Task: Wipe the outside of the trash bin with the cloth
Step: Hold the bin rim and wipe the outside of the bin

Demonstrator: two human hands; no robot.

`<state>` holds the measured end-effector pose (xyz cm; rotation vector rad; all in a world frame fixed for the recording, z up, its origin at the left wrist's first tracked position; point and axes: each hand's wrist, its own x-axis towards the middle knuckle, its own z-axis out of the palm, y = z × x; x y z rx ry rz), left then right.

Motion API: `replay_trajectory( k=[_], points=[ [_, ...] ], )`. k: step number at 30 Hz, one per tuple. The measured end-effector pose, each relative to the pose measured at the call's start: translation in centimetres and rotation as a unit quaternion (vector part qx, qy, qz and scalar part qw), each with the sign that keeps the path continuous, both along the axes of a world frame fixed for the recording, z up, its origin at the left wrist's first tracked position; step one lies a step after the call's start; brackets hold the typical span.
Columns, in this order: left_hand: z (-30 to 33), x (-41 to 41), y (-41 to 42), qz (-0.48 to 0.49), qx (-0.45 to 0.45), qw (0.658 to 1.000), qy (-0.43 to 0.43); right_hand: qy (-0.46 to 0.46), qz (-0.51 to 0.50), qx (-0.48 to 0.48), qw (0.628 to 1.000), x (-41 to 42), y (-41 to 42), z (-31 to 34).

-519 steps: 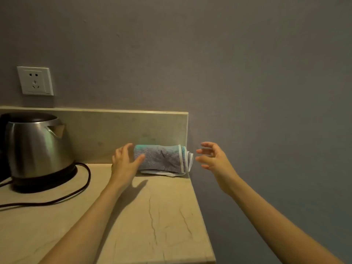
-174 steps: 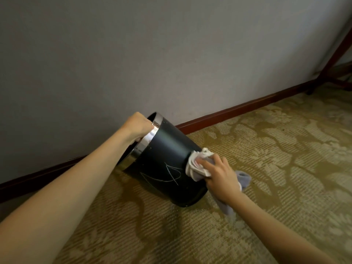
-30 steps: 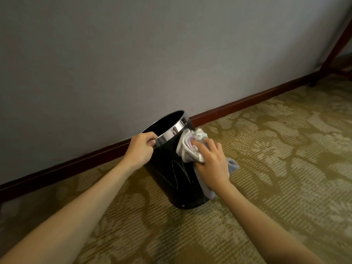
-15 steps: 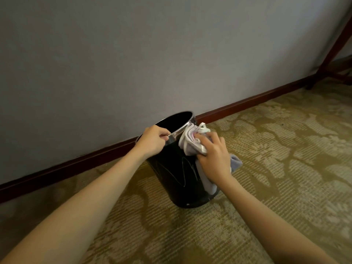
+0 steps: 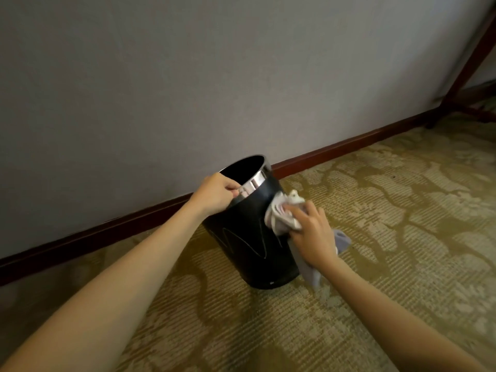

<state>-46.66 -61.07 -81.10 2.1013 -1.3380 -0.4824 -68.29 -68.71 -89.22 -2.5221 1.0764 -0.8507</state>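
So your left hand (image 5: pixel 216 193) is curled over the shiny metal rim band (image 5: pixel 253 182) of the black trash bin (image 5: pixel 249 237), fingers hooked on the near edge of the opening, gripping it tight. The bin sits on the patterned carpet (image 5: pixel 375 237), just under and to the right of that hand, and it's tipped a little so the mouth leans toward the wall (image 5: pixel 214 76) rather than standing dead straight. Your right hand (image 5: pixel 312 234) is lower and to the right of the left one, fingers bent around a bunched-up cloth (image 5: pixel 281 213), pinning the pale wad against the bin's right side, just below the metal band. The rest of the cloth, the greyish part, hangs out under your palm, one flap sticking out to the right of your wrist and a longer tail dropping down past the bin's base toward the carpet. On the bin wall between your two hands you can see thin light squiggly lines (image 5: pixel 252 242) on the black surface. Beyond your left hand, a dark red baseboard (image 5: pixel 335 149) runs along the bottom of the wall, and way off past your right hand there's a dark wooden frame leg (image 5: pixel 467 65) slanting up in the corner.
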Motion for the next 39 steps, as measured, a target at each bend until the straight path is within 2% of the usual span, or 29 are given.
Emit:
replay_trajectory(
  k=[2,4,8,12,14,19,21,25,28,31,33,37,39],
  points=[
    [0.2,-0.7,-0.4,-0.010,0.008,1.000,-0.019,-0.053,-0.003,-0.026,0.998,2.3,0.1,2.0],
    [0.3,-0.9,-0.5,-0.006,0.011,1.000,-0.029,-0.063,0.006,-0.051,0.997,3.0,0.6,2.4],
    [0.2,-0.2,-0.3,0.029,0.005,1.000,-0.002,0.026,0.049,-0.055,0.997,-0.8,1.4,-2.2],
    [0.1,0.7,-0.2,0.055,0.010,0.998,0.021,0.151,0.004,0.003,0.988,-5.6,1.4,-6.2],
    [0.1,0.4,-0.5,0.049,0.010,0.999,0.020,0.169,-0.001,-0.002,0.986,-5.5,0.5,-5.6],
    [0.5,-1.3,-1.6,-0.004,0.019,1.000,-0.014,-0.023,-0.011,-0.022,0.999,0.6,0.4,0.0],
    [0.7,-1.6,-1.8,0.000,0.024,1.000,-0.019,-0.048,-0.002,-0.058,0.997,2.0,1.0,1.0],
    [0.7,-1.1,-1.3,0.006,0.017,1.000,0.006,0.020,0.043,-0.103,0.994,-0.3,2.1,-2.1],
    [0.7,-0.5,-0.8,0.027,0.011,0.999,0.016,0.110,0.046,-0.085,0.989,-4.0,2.8,-5.6],
    [0.6,-0.6,-0.8,0.031,0.007,0.999,0.009,0.167,0.027,-0.053,0.984,-5.6,2.1,-6.1],
    [0.5,-0.8,-1.0,0.026,0.000,1.000,-0.007,0.146,0.020,-0.042,0.988,-4.8,1.3,-4.8],
    [0.4,-1.2,-1.3,0.015,0.008,1.000,-0.026,0.002,0.003,-0.047,0.999,0.1,0.5,-0.2],
    [0.3,-1.1,-1.4,0.016,0.015,0.999,-0.031,-0.035,0.005,-0.066,0.997,2.2,0.5,1.2]
  ],
)
